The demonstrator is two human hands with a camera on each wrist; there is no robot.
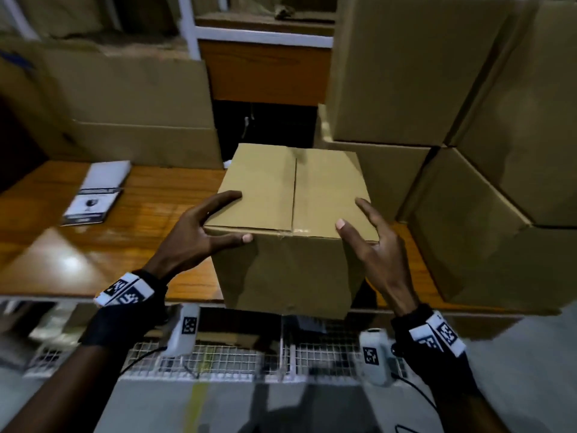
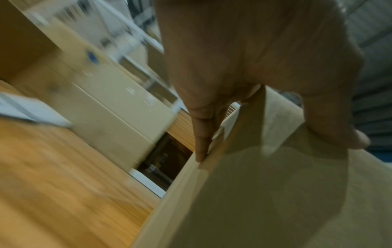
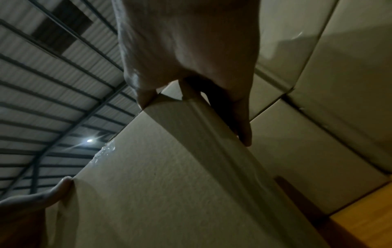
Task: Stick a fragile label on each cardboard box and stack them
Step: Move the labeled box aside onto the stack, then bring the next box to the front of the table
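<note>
- Positioning step: cardboard box (image 1: 290, 220) clasped at its near top corners by left hand (image 1: 199, 232) and right hand (image 1: 371, 242), over desk (image 1: 62, 260) edge;
- Next, judged: label from pad (image 1: 96, 195), pressed flat on top

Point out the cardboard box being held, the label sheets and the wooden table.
cardboard box (image 1: 274, 189): head view, left top flap.
label sheets (image 1: 100, 189): head view, middle of the stack.
wooden table (image 1: 62, 245): head view, bare top.

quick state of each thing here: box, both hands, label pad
box: flaps closed, taped seam, no label showing, held at table edge
left hand: fingers spread, gripping box's left top corner
right hand: fingers spread, gripping box's right side
label pad: flat on table, untouched
</note>
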